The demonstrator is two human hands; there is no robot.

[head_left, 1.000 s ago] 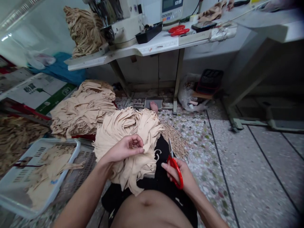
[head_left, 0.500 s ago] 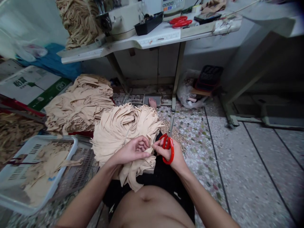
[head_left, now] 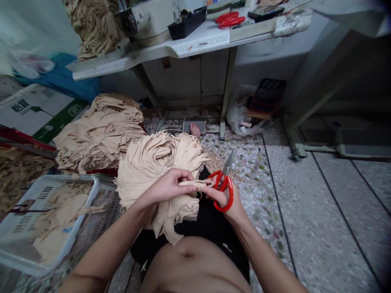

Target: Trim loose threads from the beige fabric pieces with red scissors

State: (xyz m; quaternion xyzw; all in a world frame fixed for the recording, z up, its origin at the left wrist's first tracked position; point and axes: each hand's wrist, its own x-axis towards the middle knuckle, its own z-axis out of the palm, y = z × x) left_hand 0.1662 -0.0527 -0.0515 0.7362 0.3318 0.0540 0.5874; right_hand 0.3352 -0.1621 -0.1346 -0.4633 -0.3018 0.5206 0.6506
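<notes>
A large bundle of beige fabric pieces (head_left: 146, 162) lies across my lap. Over its right side, my left hand (head_left: 174, 185) pinches one beige fabric strip (head_left: 200, 184) between thumb and fingers. My right hand (head_left: 226, 197) has red-handled scissors (head_left: 226, 179) looped around its fingers, blades pointing up and away to the right. The thumb and fingertips of that hand also touch the strip's right end. The blades stand apart from the fabric.
To the left are a white plastic basket (head_left: 94, 191) with beige scraps and another fabric pile (head_left: 97, 130). Ahead stands a sewing table (head_left: 201, 42) carrying a machine (head_left: 155, 20), a black tray (head_left: 187, 24) and more red scissors (head_left: 229, 20). A foot rests on the pedal (head_left: 201, 124).
A fabric strip has come up between my hands, held by the left and touched by the right. The scissors have swung so their blades lean further right. The view has shifted slightly.
</notes>
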